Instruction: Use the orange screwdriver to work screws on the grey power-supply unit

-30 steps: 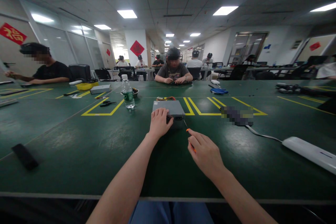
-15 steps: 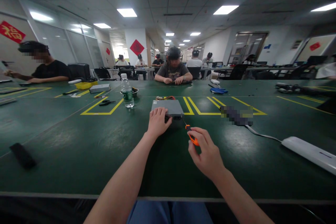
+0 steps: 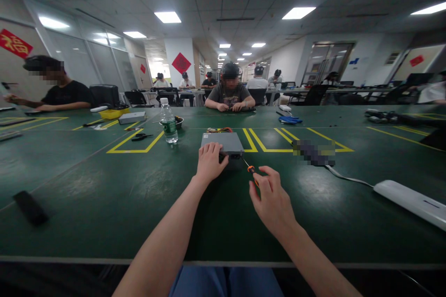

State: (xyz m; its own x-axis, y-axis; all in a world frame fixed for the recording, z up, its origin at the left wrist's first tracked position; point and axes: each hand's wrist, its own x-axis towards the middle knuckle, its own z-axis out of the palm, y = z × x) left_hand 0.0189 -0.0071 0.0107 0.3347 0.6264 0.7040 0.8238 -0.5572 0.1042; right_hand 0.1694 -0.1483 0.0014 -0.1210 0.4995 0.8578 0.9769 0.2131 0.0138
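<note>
The left grip (image 3: 210, 159) holds the grey metal box (image 3: 226, 141) on the table (image 3: 101, 229). The right grip (image 3: 273, 199) holds the screwdriver (image 3: 251, 170) loosely, tip near the box's corner; the handle shows less orange than a moment ago, so turning seems under way.

From my remote seat I set the clock on the flat grey metal box (image 3: 223, 141), on the broad green tabletop (image 3: 104, 227). Multicoloured wires (image 3: 225, 130) lie at twelve, the slim orange-and-black screwdriver (image 3: 251, 169) at five (tip by the corner; contact I can't tell), the long white plastic case (image 3: 411, 202) at four, the black oblong block (image 3: 30, 208) at eight, the clear plastic bottle (image 3: 169, 125) about nine.
</note>
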